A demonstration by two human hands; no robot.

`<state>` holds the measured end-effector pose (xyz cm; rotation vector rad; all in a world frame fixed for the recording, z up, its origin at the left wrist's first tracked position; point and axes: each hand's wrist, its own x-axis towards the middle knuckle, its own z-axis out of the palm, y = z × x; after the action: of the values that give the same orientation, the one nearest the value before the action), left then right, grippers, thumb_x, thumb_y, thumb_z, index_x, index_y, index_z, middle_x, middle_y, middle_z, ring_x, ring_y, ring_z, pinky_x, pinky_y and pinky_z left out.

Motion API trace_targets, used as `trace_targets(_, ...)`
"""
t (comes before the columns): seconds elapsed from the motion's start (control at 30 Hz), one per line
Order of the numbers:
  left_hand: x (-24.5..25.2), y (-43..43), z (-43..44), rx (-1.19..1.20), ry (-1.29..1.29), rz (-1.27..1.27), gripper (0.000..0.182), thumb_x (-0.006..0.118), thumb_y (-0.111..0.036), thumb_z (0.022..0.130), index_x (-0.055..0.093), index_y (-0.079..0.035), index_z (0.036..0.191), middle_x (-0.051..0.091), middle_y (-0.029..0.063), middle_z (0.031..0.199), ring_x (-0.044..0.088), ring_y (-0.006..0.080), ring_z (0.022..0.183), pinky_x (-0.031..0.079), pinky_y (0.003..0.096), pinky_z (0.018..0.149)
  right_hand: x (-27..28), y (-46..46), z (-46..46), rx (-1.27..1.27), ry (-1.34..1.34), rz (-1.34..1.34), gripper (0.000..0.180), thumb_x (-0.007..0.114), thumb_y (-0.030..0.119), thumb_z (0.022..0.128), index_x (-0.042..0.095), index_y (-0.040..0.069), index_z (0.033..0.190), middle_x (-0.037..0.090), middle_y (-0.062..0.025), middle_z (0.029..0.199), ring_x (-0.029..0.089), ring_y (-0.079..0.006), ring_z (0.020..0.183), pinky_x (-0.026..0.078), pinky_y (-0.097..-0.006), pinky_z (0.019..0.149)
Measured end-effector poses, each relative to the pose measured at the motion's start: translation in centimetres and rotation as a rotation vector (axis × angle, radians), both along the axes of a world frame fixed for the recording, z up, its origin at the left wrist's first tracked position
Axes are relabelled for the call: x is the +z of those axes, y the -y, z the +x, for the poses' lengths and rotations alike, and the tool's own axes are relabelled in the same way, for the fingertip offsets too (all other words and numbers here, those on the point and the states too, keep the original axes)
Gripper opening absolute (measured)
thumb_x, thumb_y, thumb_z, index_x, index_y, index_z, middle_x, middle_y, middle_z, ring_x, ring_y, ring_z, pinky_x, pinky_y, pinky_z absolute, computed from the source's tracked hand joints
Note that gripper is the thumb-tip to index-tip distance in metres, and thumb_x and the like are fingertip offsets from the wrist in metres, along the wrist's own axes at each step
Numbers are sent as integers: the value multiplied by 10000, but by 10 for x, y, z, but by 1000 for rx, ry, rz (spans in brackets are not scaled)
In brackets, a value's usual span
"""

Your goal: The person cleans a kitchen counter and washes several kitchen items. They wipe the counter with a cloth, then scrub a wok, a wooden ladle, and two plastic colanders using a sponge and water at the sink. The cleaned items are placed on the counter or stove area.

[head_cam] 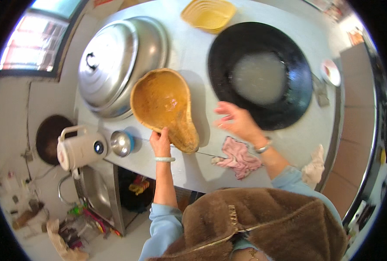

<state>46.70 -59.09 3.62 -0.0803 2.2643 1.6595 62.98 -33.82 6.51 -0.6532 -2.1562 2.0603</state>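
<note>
My left hand (pixel 161 142) grips the lower rim of a gourd ladle (pixel 162 98), its hollow side facing up, above the pale worktop. Liquid seems to glisten inside the ladle. Just left of a large black wok (pixel 221 71), my right hand (pixel 231 119) hovers with fingers apart, slightly blurred and holding nothing. Cloudy liquid (pixel 260 78) lies in the bottom of the wok. Below my right hand is a crumpled pink cloth (pixel 239 158).
A large metal pot lid (pixel 112 58) rests on a metal vessel at the left. Nearby are a metal bowl (pixel 121 143) and a white kettle (pixel 81 148). A yellow plastic basket (pixel 209 14) sits at the far edge. A small white bowl (pixel 331 72) stands right of the wok.
</note>
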Motion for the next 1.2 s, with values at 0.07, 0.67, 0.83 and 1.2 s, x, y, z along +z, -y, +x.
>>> trace_targets(0.07,14,-25,18,-13,48,86,194,658,-141,895,616,38,958,625,48,803,516,88,625,424,253,520,5,30,-8,33,62,13,907,807,406,772,390,-72,1420,516,-233,1397,488,-332,1319,426,-398,1053)
trace_targets(0.67,16,-62,115,-503,314,164,279,557,-132,973,573,48,1185,701,162,984,674,196,829,551,299,692,-23,-234,107,-440,659,1666,547,512,36,885,343,-54,1398,578,-190,959,657,-318,780,575,-398,590)
trace_targets(0.83,12,-31,123,-431,307,157,271,543,-121,975,573,45,1188,701,163,975,676,197,826,561,303,683,-97,-158,89,-352,630,1128,572,509,81,894,277,-125,1373,616,-283,944,680,-408,781,580,-455,697)
trace_targets(1.2,24,40,137,-286,288,194,294,565,-144,964,584,50,1185,699,136,963,662,169,822,553,296,699,-65,-111,104,-238,161,-615,310,597,-44,729,637,-56,1037,676,-102,961,659,-221,847,535,-341,810)
